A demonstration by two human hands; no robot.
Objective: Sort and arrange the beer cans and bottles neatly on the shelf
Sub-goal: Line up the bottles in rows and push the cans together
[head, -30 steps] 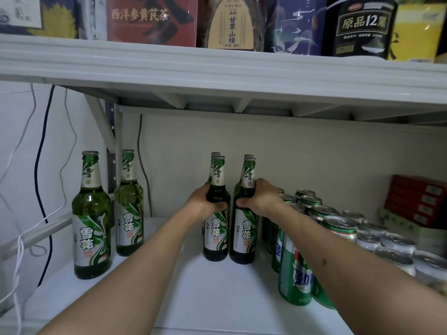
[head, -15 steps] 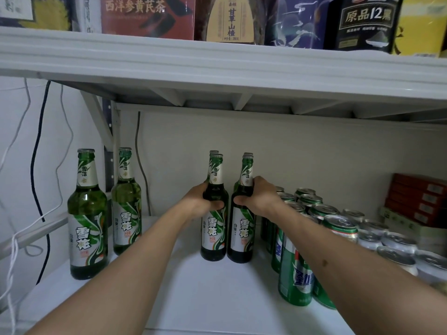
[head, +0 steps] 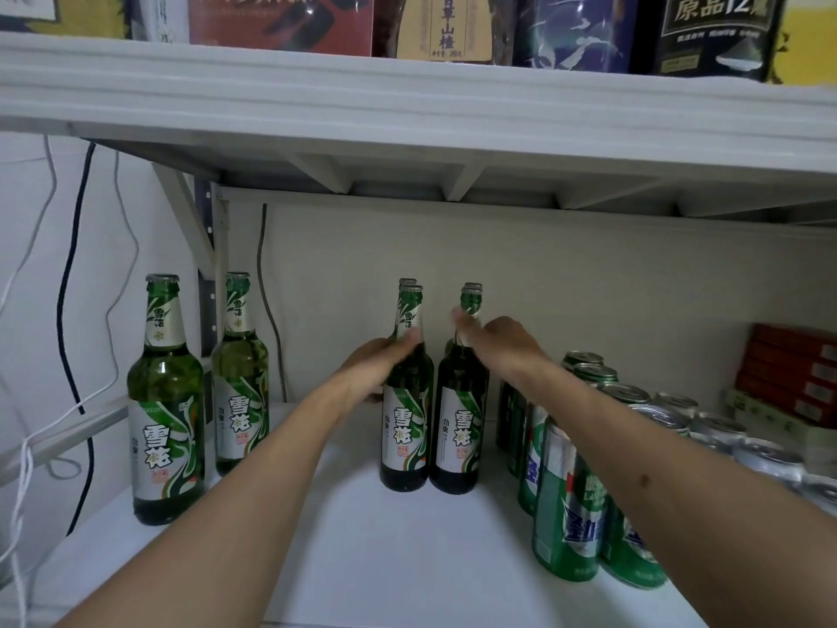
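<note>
Count: 6 green glass bottles on the white shelf (head: 385, 550), all upright. Landmark = front-left mid bottle (head: 404, 401). Touching its R side is a twin (head: 458, 410); 2 more stand right behind those, only caps + necks showing (head: 406, 283) (head: 473, 286). Well L of landmark: 2 lighter, see-through bottles, the near one (head: 165, 401) and one behind it (head: 240, 378). All have tall necks, crown caps, white/green paper labels.

Cans R of landmark: green alu cans (head: 566, 505) in rows, smooth cylinders w/ silver pull-tab tops; approx 6–7 green visible, exact count can't tell. Further R, silver-top cans (head: 765, 460), approx 5, partly cut off at the frame edge.

Hands: your left hand (head: 378, 362) has fingers loose and nearly straight, blurred, resting against the landmark's shoulder on its L side, not wrapped round it. Your right hand (head: 502, 339) is spread, fingers straight, fingertips at the twin's neck; contact blurred, can't tell if touching. Both hands hold nothing.

Far R of landmark: a stack of red boxes (head: 792, 373). Above: upper shelf board (head: 407, 111) w/ packaged goods. L of the landmark, black + white cables (head: 72, 287) on the wall.
</note>
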